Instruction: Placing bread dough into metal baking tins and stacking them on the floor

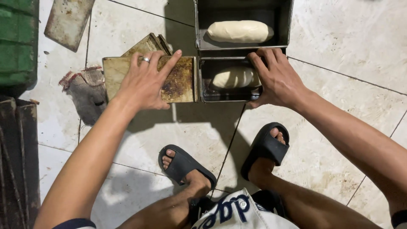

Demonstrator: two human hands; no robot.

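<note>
- On a tiled floor, squatting in black sandals (186, 166), I have the left hand (146, 82) spread flat on a browned metal lid (180, 80), pressing rather than gripping it.
- The right hand (277, 78) clasps the near loaf tin (204, 80), fingers curled over its rim, dough (231, 77) inside.
- The lid looks half slid on; next comes a straight push while holding the tin steady.
- Another tin (199, 25) with dough sits beyond.

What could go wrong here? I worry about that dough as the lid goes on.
The left hand presses the metal lid, which half covers the near loaf tin; its edge might scrape the dough. The right hand has fingers at the rim and could get pinched.
</note>
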